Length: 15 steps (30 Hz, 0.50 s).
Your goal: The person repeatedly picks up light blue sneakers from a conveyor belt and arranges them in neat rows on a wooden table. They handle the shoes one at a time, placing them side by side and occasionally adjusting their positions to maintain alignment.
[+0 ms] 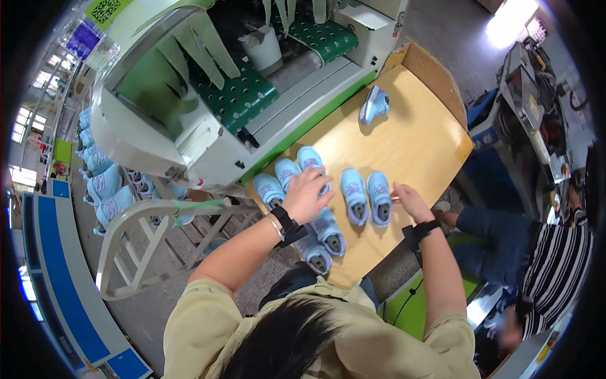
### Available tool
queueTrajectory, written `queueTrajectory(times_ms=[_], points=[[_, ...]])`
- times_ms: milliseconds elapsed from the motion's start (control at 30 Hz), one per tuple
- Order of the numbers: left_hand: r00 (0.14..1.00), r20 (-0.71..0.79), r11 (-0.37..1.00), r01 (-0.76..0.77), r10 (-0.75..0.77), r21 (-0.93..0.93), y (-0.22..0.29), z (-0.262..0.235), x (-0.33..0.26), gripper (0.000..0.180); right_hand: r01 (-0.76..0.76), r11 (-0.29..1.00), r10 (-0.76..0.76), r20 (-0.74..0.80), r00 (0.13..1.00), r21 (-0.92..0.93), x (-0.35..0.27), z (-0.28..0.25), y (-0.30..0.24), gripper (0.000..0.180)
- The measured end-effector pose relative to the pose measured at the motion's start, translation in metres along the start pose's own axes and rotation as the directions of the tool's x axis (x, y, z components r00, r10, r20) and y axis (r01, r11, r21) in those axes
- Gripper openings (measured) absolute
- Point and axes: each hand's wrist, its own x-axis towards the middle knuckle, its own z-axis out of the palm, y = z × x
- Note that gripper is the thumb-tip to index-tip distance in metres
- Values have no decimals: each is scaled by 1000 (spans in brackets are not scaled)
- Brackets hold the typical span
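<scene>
Light blue sneakers stand on a tan wooden table in front of me. My left hand (307,194) is spread over a group of them at the left, fingers apart. Its fingertips are by a sneaker (310,158) at the back of that group; whether they touch it is unclear. Two sneakers, one (354,195) beside another (379,197), stand just right of that hand. My right hand (413,203) is beside the right one of this pair, fingers curled together near its side. What those fingers hold, if anything, is too small to tell. Dark grey inserts show in several shoe openings.
A lone sneaker (374,106) lies at the table's far end, before a cardboard edge (435,69). A machine with a green perforated belt (243,95) borders the table. A grey metal rack (136,243) stands left, with more sneakers (104,183) beyond. A person in a striped top (558,271) is at right.
</scene>
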Motion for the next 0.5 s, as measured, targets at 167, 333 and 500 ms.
queueTrajectory(times_ms=[167,333,500], points=[[928,-4,896,360,-371,259,-13,26,12,85,379,790,-528,-220,820,-482,115,-30,-98,50],[944,32,904,303,-327,302,-18,29,13,96,408,-145,-812,344,472,-901,208,-9,-142,43],[921,-79,924,376,-380,-64,-22,15,12,111,475,688,-540,50,840,-548,152,-1,-204,40]])
